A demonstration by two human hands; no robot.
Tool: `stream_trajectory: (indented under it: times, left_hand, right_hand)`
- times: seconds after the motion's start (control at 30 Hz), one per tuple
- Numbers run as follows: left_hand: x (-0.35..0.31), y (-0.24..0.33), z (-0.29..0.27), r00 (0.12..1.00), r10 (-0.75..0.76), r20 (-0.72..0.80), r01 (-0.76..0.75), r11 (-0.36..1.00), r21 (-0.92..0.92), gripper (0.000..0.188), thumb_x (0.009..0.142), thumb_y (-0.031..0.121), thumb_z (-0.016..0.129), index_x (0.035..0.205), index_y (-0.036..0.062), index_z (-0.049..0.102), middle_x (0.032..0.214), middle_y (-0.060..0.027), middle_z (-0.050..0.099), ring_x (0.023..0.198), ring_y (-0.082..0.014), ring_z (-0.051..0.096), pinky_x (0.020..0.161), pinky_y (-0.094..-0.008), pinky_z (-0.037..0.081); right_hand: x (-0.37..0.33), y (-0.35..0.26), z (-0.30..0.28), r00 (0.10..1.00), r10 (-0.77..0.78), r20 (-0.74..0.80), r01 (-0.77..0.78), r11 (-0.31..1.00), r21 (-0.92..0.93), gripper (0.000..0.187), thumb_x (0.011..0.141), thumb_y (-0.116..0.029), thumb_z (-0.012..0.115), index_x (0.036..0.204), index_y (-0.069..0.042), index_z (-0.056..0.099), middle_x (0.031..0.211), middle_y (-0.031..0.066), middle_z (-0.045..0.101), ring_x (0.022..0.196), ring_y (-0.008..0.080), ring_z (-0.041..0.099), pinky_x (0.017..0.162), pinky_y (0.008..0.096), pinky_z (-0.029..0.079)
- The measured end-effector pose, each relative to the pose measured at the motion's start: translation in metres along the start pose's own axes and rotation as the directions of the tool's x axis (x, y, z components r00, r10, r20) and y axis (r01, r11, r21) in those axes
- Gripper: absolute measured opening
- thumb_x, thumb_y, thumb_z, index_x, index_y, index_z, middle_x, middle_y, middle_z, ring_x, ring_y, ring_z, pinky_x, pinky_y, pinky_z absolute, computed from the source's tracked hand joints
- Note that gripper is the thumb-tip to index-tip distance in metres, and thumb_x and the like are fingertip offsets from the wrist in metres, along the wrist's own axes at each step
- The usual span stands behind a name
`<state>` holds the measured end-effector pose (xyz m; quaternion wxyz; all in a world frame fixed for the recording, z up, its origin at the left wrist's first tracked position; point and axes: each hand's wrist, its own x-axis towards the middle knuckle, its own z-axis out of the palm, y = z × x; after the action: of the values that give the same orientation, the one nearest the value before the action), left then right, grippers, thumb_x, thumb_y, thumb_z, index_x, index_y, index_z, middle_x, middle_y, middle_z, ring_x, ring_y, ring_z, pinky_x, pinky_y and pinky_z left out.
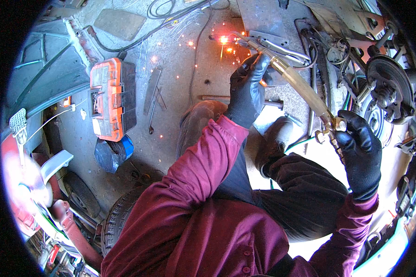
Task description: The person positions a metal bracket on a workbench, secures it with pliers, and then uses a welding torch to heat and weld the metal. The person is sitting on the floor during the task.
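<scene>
A: What's underneath it all?
B: A grey floor [171, 115], worn and stained.
A: What rests on its left part?
B: An orange and black toolbox [110, 99], with a round blue item [127, 146] just beside its near end.
A: And right of the toolbox?
B: A flat dark strip [151, 91], with a thin rod near it.
A: Farther off, at the top?
B: A brownish flat panel [120, 24] and, beside that, dark cables [171, 21] curving over the floor, some in loops.
</scene>
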<state>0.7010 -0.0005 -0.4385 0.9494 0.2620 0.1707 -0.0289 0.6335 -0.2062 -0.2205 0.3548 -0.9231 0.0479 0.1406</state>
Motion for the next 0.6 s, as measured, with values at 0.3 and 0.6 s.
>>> stream_trajectory:
  times: [0.3,0.6]
  left_hand:
    - [0.0016,0.0032,-0.0038,0.998,-0.015,0.056,0.012,0.998,0.057,0.02,0.101,0.024,0.072,0.117,0.013,0.072,0.11,-0.0007,0.073,0.101,-0.015,0.069,0.099,-0.0377,0.056]
    - [0.0002,0.0026,-0.0038,0.999,-0.029,0.04,0.028,0.999,0.037,0.016,0.101,0.023,0.071,0.115,0.0146,0.072,0.112,-0.0007,0.073,0.104,-0.0148,0.069,0.098,-0.0368,0.056]
  right_hand:
    - [-0.0037,0.0025,0.0056,0.996,0.09,-0.025,-0.086,0.986,0.144,0.029,0.091,-0.005,0.078,0.119,-0.006,0.069,0.099,0.002,0.072,0.081,0.0081,0.06,0.075,0.0262,0.051]
    - [-0.0029,0.0,0.0039,0.996,0.079,-0.03,-0.075,0.99,0.117,0.031,0.089,-0.004,0.08,0.118,-0.007,0.069,0.097,0.0018,0.071,0.079,0.0081,0.059,0.073,0.0262,0.051]
